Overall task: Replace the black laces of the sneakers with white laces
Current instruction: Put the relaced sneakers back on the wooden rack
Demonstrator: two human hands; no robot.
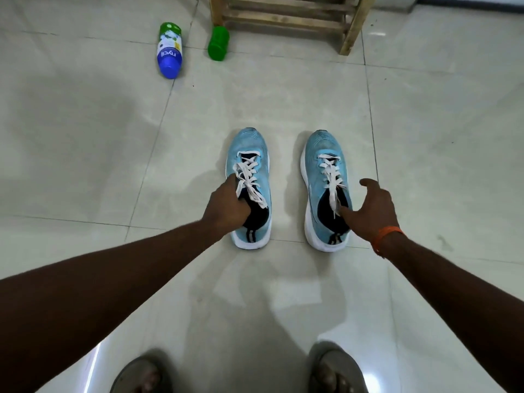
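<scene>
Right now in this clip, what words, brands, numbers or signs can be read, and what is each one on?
"nycil": on the blue band of the blue, white and green plastic bottle lying on the tiled floor; its other print is too small to read.
Green plastic container: no text visible.
Light blue sneakers with white laces: no legible marking.

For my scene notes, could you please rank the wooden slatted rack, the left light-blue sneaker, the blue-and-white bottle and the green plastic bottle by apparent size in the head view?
1. Wooden slatted rack, though cropped
2. Left light-blue sneaker
3. Blue-and-white bottle
4. Green plastic bottle

Both bottles lie farther from the camera, so true sizes remain unsure.
</scene>
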